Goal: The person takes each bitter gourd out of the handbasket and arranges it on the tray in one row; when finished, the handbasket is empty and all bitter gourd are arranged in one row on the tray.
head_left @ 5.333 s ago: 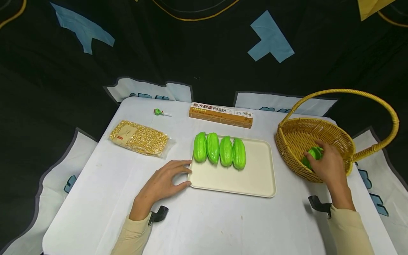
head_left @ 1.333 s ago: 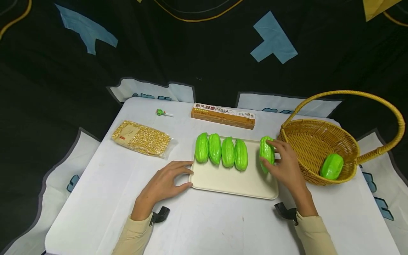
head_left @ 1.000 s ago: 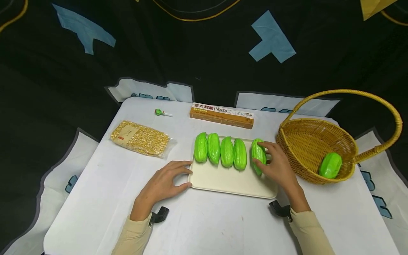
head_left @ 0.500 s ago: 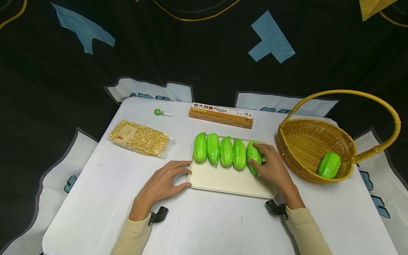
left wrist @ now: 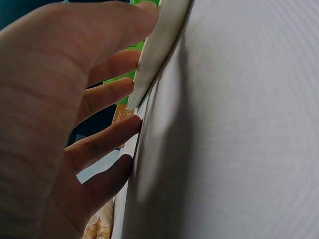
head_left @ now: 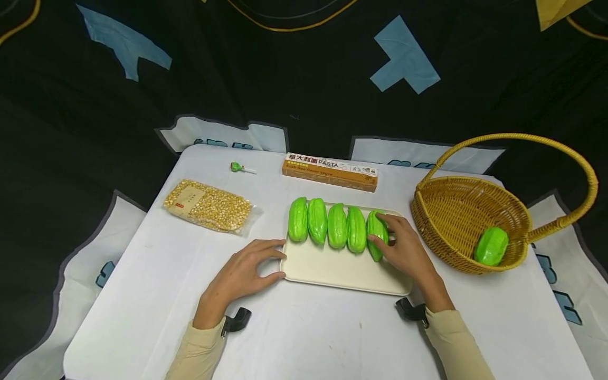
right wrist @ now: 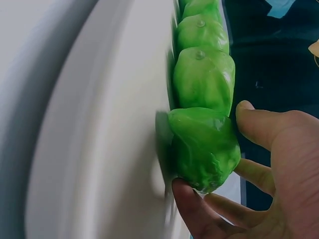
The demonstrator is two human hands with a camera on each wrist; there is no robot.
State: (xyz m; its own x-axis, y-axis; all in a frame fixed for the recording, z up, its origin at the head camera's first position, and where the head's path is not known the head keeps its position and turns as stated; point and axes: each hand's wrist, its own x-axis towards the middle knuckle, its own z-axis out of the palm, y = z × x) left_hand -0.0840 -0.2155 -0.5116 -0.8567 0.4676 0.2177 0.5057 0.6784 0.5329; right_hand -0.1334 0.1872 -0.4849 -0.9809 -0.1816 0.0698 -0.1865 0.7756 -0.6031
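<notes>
White tabletop (head_left: 142, 295) carries everything, and the widest thing on it is the woven basket (head_left: 456, 211) at the right, where one green gourd (head_left: 491, 246) lies well apart from the others. Next in size is the cream tray (head_left: 332, 269) at the centre, with four green gourds (head_left: 326, 221) lying side by side along its far edge. The left hand (head_left: 242, 274) rests on the table with straight, relaxed fingers touching the tray's left rim; the left wrist view shows fingertips against that rim (left wrist: 159, 45). The right hand (head_left: 404, 248) has its fingers and thumb curled round a fifth gourd (head_left: 376, 235), which sits on the tray just beside the fourth, seemingly touching it in the right wrist view (right wrist: 204, 144). To seat this one well, it looks wise to keep it parallel to its neighbours, settle it flat on the tray so it does not roll, and keep the left hand bracing the tray against sliding. Smaller things sit behind: a pasta box (head_left: 329, 171), a bag of corn kernels (head_left: 208, 206) and a lollipop (head_left: 236, 167).
</notes>
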